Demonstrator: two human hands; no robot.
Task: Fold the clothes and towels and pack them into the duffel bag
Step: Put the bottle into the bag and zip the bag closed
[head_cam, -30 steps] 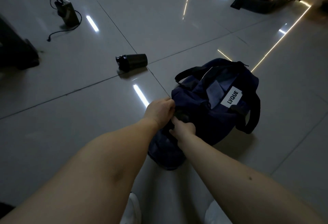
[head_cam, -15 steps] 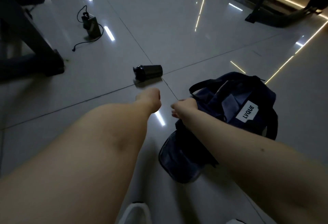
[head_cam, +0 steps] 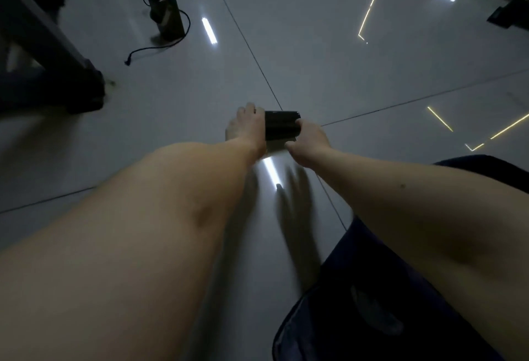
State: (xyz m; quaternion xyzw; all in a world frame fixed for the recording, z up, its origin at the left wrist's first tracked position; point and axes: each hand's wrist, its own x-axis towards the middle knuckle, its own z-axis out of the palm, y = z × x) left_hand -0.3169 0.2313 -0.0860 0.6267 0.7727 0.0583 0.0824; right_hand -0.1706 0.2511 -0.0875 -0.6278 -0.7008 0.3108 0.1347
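The navy duffel bag (head_cam: 352,303) lies on the glossy tiled floor (head_cam: 315,45) at its near right, close to the person. Much of it is hidden under the right forearm, and its dark fabric also shows again beyond that arm toward the right edge of the view. Whether it is zipped or what it holds cannot be told from here. Farther out, near the middle of the floor where 2 tile joints cross, a dark cylindrical bottle (head_cam: 280,126) lies on its side, well apart from the bag. Both arms reach to it: the left hand (head_cam: 246,128) has its fingers curled over the bottle's left end, and the right hand (head_cam: 310,138) wraps its fingers round the right end, so the 2 hands grasp it between them. The hands are blurred, so finer finger detail is lost. At the far left of the floor a small box-like device (head_cam: 167,17) stands with a black cable (head_cam: 154,50) looped around it and trailing toward the person. Left of that, a dark slanted furniture leg (head_cam: 51,54) ends in a heavy foot. Bright strip-light reflections streak the tiles.
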